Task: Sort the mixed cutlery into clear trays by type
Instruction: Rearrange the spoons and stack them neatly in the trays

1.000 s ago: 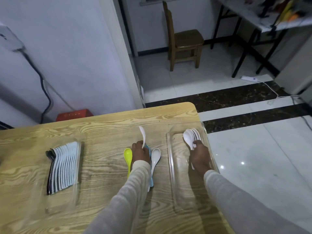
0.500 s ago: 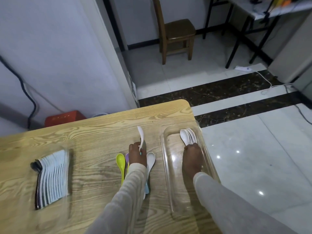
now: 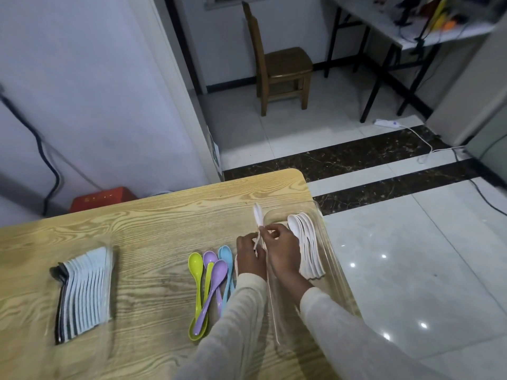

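Left hand (image 3: pixel 251 256), spoon (image 3: pixel 258 216) beside tray (image 3: pixel 274 319) rim

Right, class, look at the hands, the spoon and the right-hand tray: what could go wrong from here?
1. The left hand and right hand both pinch the white spoon over the rim of the clear tray; it might slip and land outside.
2. That tray sits at the table edge above the floor; the right arm could nudge it off.
3. The left sleeve lies by the coloured spoons and may scatter them.
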